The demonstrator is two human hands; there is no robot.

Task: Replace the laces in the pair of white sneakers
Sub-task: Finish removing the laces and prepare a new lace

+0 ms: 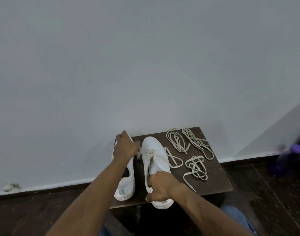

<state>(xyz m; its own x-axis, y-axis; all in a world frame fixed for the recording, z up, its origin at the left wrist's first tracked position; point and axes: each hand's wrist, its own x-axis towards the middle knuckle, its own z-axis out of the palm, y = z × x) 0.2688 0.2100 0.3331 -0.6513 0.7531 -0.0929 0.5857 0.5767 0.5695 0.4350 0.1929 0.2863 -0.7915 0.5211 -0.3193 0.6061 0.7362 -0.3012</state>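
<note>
I take the right sneaker (155, 169) as my landmark; it sits on the dark bench (219, 181) with its heel overhanging the near edge. Nearest me, my right hand (160, 187) has its grip curled round the heel end of that sneaker, pinching it at the collar. The sneaker's lace (151, 155) is loosened across the eyelets, one end trailing off to the right of it. Just left of the landmark stands the left sneaker (124, 183), parallel to it, toe toward the wall (146, 65). My left hand (126, 146) reaches over that shoe's front, its grip closed on the strand of lace that runs across from the landmark's eyelets. To the right of the landmark lie three loose laces: one tangle (196, 167) level with its middle, and two bundles (177, 141) and (197, 142) farther back near the wall. Well right of everything, on the floor, a purple bottle (287, 159) shows blurred.
</note>
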